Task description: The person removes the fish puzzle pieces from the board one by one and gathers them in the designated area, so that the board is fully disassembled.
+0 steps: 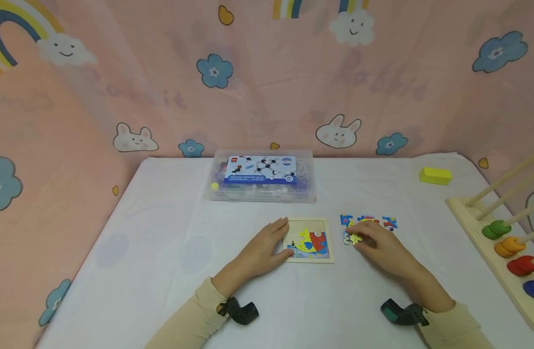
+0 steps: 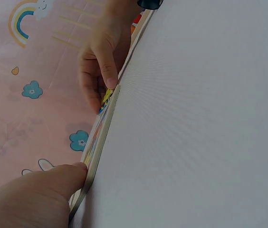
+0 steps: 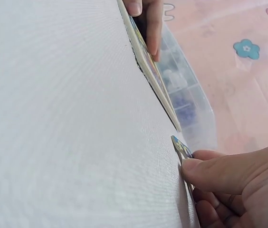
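A square wooden puzzle tray (image 1: 309,262) lies on the white table, its lower part filled with joined red, yellow and blue pieces (image 1: 312,242). My left hand (image 1: 261,247) rests along the tray's left side, fingers extended toward the upper corner and thumb at the lower edge. To the right of the tray, my right hand (image 1: 386,247) pinches a yellow and blue jigsaw piece (image 1: 355,238) between thumb and fingers. In the right wrist view this piece (image 3: 181,146) stands tilted near the cloth. Several loose jigsaw pieces (image 1: 390,223) lie beyond that hand, partly hidden by it.
Behind the tray sits a clear plastic case (image 1: 262,194) with a molecule-model label. A yellow block (image 1: 435,176) is at the back right. Along the right edge stands a wooden rack (image 1: 489,242) with pegs and coloured beads. A patterned pink cloth (image 1: 258,106) hangs behind the table.
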Tool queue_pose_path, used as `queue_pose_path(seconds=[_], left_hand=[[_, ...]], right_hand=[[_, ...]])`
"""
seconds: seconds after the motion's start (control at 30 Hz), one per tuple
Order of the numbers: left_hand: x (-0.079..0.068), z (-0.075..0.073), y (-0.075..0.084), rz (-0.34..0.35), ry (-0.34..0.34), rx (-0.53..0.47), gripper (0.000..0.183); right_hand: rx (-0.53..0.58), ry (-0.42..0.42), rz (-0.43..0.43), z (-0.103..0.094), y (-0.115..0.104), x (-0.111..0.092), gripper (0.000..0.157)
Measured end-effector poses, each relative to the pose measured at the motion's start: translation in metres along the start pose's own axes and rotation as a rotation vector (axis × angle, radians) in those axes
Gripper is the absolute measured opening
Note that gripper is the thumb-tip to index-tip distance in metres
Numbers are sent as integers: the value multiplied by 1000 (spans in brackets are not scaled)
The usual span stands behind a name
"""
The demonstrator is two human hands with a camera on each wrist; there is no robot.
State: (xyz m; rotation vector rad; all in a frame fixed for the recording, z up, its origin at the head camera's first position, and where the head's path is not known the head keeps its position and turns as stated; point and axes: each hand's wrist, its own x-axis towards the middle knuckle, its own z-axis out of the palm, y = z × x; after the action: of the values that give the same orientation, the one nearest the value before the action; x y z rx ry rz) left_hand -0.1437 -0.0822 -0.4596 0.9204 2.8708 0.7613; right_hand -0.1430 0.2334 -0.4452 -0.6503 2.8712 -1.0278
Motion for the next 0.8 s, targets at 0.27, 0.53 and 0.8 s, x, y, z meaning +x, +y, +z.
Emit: queue_pose_path(seconds=[0.27, 0.53, 0.8], left_hand=[[0, -1, 0, 7, 5, -1, 67], [0, -1, -1, 19, 11, 2, 67], [0, -2, 0, 6, -1, -5, 67]], right_hand=[[6, 42, -48, 5, 6, 0, 32], [14, 64, -86, 7, 9, 0, 34], [-8, 55, -87, 6, 9, 0, 33]])
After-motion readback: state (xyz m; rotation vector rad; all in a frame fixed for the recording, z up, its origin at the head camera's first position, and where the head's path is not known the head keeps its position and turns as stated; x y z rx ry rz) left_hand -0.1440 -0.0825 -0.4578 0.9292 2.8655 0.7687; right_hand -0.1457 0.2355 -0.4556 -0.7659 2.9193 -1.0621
